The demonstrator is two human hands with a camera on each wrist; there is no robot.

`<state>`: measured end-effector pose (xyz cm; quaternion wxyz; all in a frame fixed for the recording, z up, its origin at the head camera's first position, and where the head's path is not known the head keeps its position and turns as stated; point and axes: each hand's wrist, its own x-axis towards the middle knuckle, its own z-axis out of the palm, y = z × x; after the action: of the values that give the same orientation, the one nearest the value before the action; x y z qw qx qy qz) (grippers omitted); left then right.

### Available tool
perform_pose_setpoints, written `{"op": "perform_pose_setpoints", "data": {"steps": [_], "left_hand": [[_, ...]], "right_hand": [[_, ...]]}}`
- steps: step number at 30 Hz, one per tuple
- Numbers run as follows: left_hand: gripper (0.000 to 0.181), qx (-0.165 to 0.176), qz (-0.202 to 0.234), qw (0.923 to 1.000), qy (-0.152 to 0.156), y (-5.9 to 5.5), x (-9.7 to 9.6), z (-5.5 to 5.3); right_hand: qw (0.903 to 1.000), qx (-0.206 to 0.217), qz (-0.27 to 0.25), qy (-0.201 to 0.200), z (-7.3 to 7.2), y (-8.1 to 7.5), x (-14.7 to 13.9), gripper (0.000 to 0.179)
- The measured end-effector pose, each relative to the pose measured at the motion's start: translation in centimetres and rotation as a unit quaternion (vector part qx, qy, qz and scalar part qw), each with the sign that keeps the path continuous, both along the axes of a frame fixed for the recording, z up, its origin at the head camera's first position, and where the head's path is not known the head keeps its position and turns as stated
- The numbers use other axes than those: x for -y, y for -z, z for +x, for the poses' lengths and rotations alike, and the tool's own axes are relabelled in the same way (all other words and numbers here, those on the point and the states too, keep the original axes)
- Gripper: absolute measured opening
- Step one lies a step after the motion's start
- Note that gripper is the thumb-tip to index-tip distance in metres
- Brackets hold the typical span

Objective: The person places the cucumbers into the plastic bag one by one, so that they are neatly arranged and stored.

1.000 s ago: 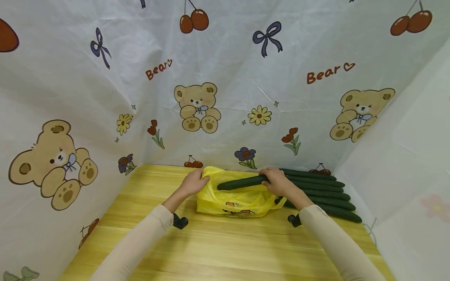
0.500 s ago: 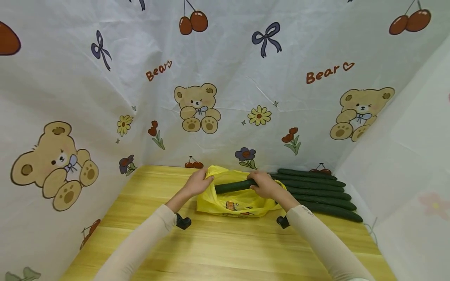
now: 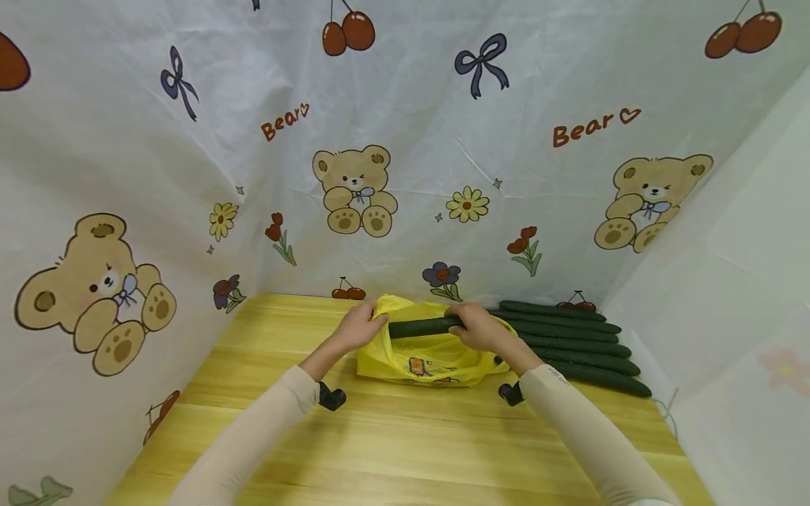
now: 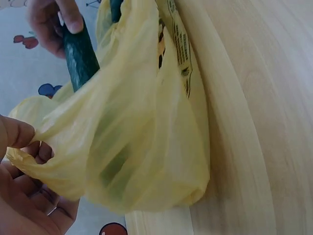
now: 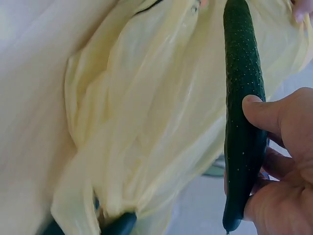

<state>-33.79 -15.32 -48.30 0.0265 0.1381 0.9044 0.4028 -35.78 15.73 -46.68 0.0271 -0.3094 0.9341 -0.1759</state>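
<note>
A yellow plastic bag (image 3: 380, 365) with printed pictures lies on its side on the table. My left hand (image 3: 358, 327) pinches the rim at its left end and holds the mouth wide. A dark green cucumber (image 3: 414, 328) is in my right hand (image 3: 479, 329), its left end within the bag's mouth. The right wrist view shows the thumb (image 5: 264, 113) on one side of the cucumber and curled fingers on the other. Through the thin plastic in the left wrist view, a dark green shape (image 4: 115, 164) shows inside the bag.
Several cucumbers (image 3: 582, 342) lie side by side at the back right of the wooden table (image 3: 405, 450). White sheets (image 3: 411, 126) printed with bears stand behind and at both sides. A thin cord (image 3: 668, 414) hangs near the right edge.
My right hand has moved left with the cucumber, further into the bag's mouth, and the cucumber has risen slightly since half a second ago. My left hand keeps hold of the rim, shifting slightly right.
</note>
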Motion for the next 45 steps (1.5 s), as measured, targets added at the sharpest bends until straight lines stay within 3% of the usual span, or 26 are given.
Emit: {"op": "perform_pose_setpoints", "data": {"steps": [8,16,18,24,29,34,40,45], "left_hand": [[0.06,0.007,-0.005,1.0,0.005,0.1,-0.4,0.6],[0.065,0.008,-0.004,1.0,0.002,0.0,-0.4,0.5],[0.059,0.007,0.002,0.9999,0.008,0.1,-0.5,0.5],[0.042,0.004,0.01,0.9996,0.026,0.2,-0.7,0.5],[0.051,0.002,0.001,0.9997,0.023,-0.1,-0.2,0.5],[0.059,0.006,-0.001,1.0,0.002,-0.2,0.5,0.4],[0.035,-0.005,-0.02,0.9997,-0.013,0.3,0.6,0.3],[0.033,-0.006,-0.028,0.9995,-0.014,0.5,0.8,0.4]], "right_hand": [[0.9993,0.024,0.029,0.004,-0.9,1.4,2.0,0.035],[0.9962,0.047,0.074,-0.007,-3.0,0.8,1.4,0.034],[0.9954,0.051,0.081,0.002,-3.5,1.0,1.2,0.033],[0.9948,0.023,0.094,0.032,-4.5,1.9,1.0,0.01],[0.9942,0.004,0.095,0.051,-4.9,0.5,0.2,0.019],[0.9941,0.015,0.094,0.052,-5.4,-1.2,-2.0,0.018],[0.993,0.006,0.101,0.062,-4.9,-2.1,-6.3,0.016],[0.9909,0.021,0.111,0.074,-4.0,-2.5,-10.4,0.016]]}}
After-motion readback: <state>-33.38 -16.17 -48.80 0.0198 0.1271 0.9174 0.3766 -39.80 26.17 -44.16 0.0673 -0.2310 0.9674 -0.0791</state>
